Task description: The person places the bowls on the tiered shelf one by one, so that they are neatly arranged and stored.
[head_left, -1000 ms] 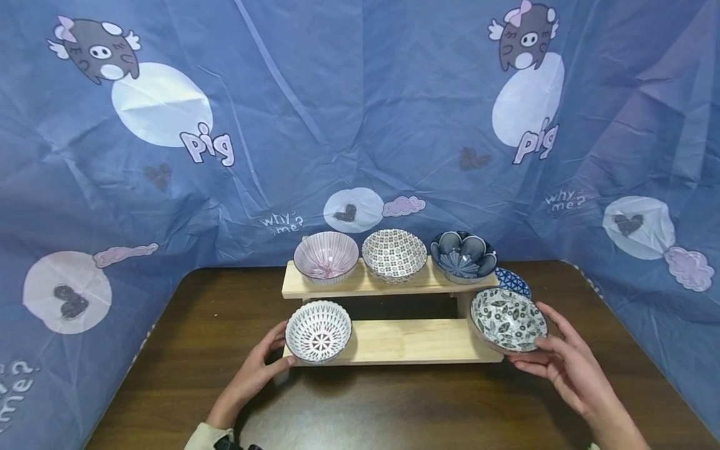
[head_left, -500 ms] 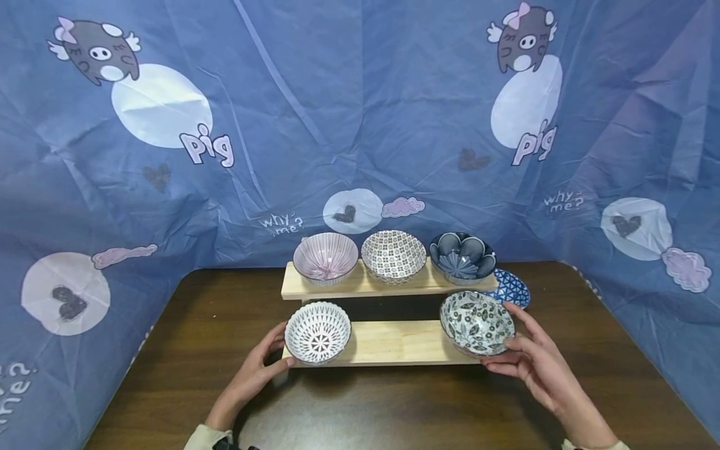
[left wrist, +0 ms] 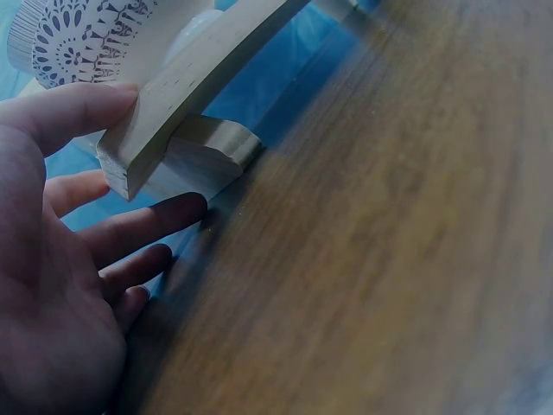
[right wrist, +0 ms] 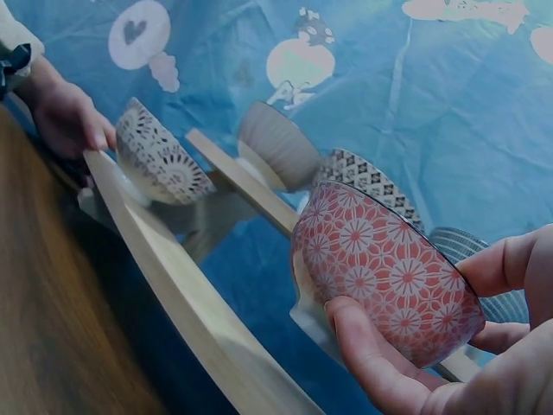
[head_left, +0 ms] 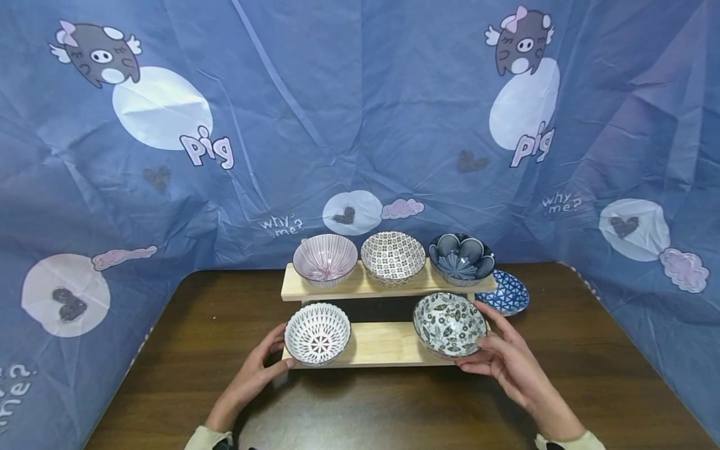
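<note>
My right hand (head_left: pixel 509 362) holds a bowl (head_left: pixel 450 325) by its right side, above the right part of the lower board; inside it has green-grey leaves, and the right wrist view shows its red, flower-patterned outside (right wrist: pixel 389 268). At the left end of a two-tier wooden stand (head_left: pixel 382 344), my left hand (head_left: pixel 255 365) grips the lower board (left wrist: pixel 186 95) between thumb and index finger, the other fingers loosely extended. Beside that hand a white scalloped bowl (head_left: pixel 317 334) with dark marks sits on the lower board.
Along the upper board stand a pink-striped bowl (head_left: pixel 325 259), a grey-patterned bowl (head_left: pixel 392 257) and a dark blue petal bowl (head_left: pixel 461 259). Behind the stand's right end lies a blue patterned dish (head_left: pixel 509 294) on the brown table (head_left: pixel 371 406). A blue cloth (head_left: pixel 360 125) hangs behind.
My right hand has carried the leaf-patterned bowl leftward, from the lower board's right end to above the board, uncovering more of the blue dish. My left hand stays in place.
</note>
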`<state>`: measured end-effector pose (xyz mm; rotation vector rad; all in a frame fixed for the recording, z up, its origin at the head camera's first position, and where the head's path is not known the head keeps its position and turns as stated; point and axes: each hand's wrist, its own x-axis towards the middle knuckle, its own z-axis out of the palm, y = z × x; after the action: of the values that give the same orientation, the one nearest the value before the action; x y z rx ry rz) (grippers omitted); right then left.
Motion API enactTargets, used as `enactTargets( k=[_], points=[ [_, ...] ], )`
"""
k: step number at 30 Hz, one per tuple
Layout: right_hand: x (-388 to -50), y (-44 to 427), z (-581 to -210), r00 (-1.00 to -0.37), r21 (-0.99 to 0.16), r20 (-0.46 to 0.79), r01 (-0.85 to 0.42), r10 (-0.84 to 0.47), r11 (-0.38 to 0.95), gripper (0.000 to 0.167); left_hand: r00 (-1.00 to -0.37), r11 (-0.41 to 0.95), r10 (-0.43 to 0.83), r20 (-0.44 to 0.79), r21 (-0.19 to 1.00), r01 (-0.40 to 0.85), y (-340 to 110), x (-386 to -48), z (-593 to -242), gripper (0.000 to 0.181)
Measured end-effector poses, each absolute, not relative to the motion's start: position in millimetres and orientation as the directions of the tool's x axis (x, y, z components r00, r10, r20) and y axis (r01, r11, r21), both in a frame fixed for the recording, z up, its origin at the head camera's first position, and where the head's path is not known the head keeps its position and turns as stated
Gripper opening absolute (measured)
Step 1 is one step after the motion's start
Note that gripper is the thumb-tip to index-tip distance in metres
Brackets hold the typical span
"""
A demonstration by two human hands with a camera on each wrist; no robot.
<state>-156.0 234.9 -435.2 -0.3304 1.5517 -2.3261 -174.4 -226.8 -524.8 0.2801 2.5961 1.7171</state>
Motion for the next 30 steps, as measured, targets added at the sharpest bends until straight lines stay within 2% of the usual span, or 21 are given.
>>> enactTargets(
  k=[11,19,30],
  points=[
    [-160.9,203.4,-437.1,-0.926,-0.931,-0.099,0.215,-0.363,-0.294,0.063,-0.984,0.377,0.157,0.086,0.916,0.14,-227.4,-172.1,-524.6,0.07],
    [-164.1,187.5,-440.7,-0.913,-0.928,-0.074,0.21,-0.402,-0.308,0.064,-0.985,0.372,0.156,0.076,0.919,0.13,-226.9,-171.3,-523.8,0.07],
    [-167.8,166.9,-445.8,-0.907,-0.918,-0.121,0.257,-0.403,-0.301,0.072,-0.986,0.375,0.148,0.079,0.918,0.13,-226.7,-170.9,-521.7,0.07]
  ],
)
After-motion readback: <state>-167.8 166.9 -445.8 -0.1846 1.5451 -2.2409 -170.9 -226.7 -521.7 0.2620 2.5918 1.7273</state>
